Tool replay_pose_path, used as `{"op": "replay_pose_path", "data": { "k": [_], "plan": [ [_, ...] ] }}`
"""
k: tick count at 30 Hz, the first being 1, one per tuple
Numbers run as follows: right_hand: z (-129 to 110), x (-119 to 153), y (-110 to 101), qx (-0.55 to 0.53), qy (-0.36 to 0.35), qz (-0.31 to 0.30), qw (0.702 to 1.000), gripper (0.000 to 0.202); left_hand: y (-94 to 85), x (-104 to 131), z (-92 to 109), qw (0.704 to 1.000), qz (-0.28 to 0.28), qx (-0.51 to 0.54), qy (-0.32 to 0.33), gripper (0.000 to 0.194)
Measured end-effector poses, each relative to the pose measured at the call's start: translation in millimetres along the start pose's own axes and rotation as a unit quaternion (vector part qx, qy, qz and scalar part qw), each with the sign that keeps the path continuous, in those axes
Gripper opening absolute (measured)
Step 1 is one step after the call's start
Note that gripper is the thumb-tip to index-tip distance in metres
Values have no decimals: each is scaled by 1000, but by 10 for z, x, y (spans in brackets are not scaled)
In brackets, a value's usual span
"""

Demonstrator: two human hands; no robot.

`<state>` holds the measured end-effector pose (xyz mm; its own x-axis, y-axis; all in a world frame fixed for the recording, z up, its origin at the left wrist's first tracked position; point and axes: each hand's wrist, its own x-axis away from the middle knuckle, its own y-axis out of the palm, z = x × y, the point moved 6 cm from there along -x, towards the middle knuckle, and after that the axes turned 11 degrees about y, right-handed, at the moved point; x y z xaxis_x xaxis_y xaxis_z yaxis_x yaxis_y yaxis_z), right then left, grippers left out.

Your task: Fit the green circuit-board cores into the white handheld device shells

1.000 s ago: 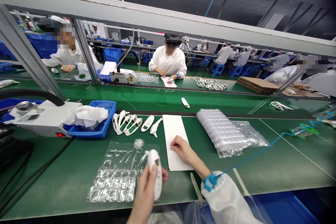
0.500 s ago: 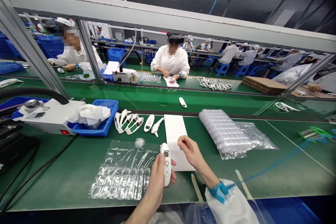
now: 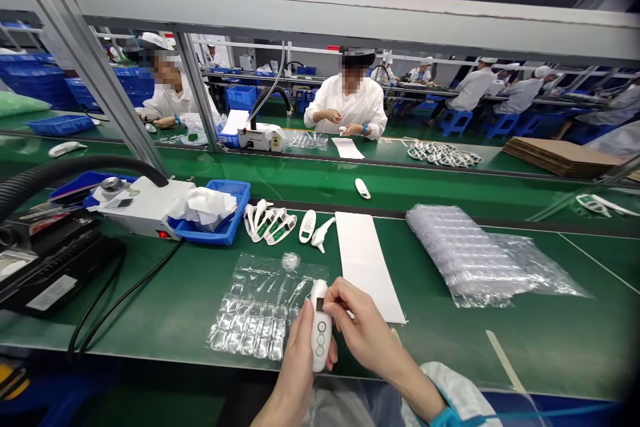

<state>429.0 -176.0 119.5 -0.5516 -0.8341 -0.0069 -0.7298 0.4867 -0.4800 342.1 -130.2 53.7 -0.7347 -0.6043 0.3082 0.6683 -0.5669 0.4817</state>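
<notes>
My left hand (image 3: 300,350) is wrapped around a white handheld thermometer (image 3: 321,333), which stands nearly upright with its small dark screen and round grey buttons facing me. At the screen's upper right edge, the fingertips of my right hand (image 3: 357,317) are pinched together; whatever they hold, if anything, is too small to make out. A clear plastic sheet with rows of pockets (image 3: 250,320) lies left of my hands, a crumpled bit of clear film (image 3: 291,261) at its far edge. Beyond my right hand lies a long white sheet (image 3: 367,253).
Behind lie open housings with green boards (image 3: 281,229), a front shell (image 3: 307,227) and a probe-shaped part (image 3: 323,235). A blue tray (image 3: 235,217) and a white box with a black hose (image 3: 135,207) stand left. Stacked clear plastic sheets (image 3: 460,253) lie right. A co-worker (image 3: 347,103) sits opposite.
My right hand has moved left from over the white sheet to the thermometer's screen. The left hand still holds the thermometer. The camera view has shifted, and the co-worker opposite has raised a hand.
</notes>
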Motion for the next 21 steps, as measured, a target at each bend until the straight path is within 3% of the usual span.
{"op": "replay_pose_path", "data": {
  "k": [21],
  "plan": [
    [29,-9,75,12,21,-2,1000,18,-68,33,-20,1000,0,-26,-10,59]
  ]
}}
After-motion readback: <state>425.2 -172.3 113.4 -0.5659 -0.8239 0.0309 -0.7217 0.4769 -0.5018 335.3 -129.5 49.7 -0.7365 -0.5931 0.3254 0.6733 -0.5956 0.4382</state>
